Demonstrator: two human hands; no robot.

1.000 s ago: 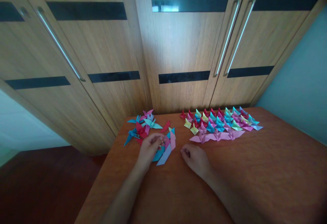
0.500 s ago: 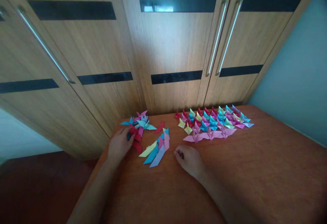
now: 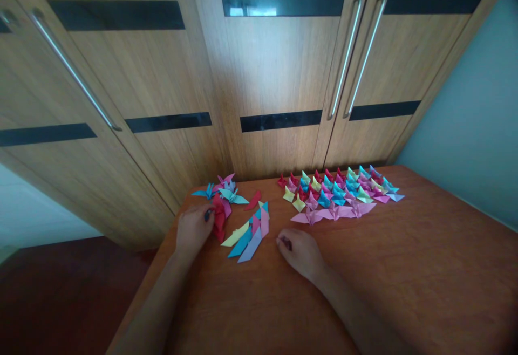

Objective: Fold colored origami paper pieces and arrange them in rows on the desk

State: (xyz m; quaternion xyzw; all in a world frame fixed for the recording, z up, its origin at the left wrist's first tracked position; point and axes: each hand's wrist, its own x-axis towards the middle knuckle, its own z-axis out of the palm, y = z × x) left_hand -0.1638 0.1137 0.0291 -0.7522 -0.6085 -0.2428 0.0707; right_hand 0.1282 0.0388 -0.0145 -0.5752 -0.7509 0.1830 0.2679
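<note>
1. Nearest lies the brown table point(image 3: 259, 306), with both forearms reaching in over it.
2. The right hand point(image 3: 301, 251) rests on the table, fingers curled into a loose fist.
3. Between the hands, just beside the right one, folded paper strips point(image 3: 252, 247) in yellow, blue, pink and lilac lie fanned out and overlapping.
4. The left hand point(image 3: 194, 228) is at the table's left side, its fingers bent. A small dark blue piece point(image 3: 208, 214) shows at the fingertips; I cannot tell whether they grip it.
5. Red folded paper point(image 3: 219, 217) lies right against that hand, on its right.
6. Behind it sits a small heap of paper cranes point(image 3: 230, 195), blue, pink, lilac and pale turquoise, with a separate red strip point(image 3: 253, 200) near it.
7. On the far right, pink cranes point(image 3: 334, 213) form a front row, wings spread.
8. Behind them stand close rows of small folded cranes point(image 3: 339, 190) in many colours.
9. Farthest is a wooden cupboard point(image 3: 279, 69) with long metal handles point(image 3: 345, 55).
</note>
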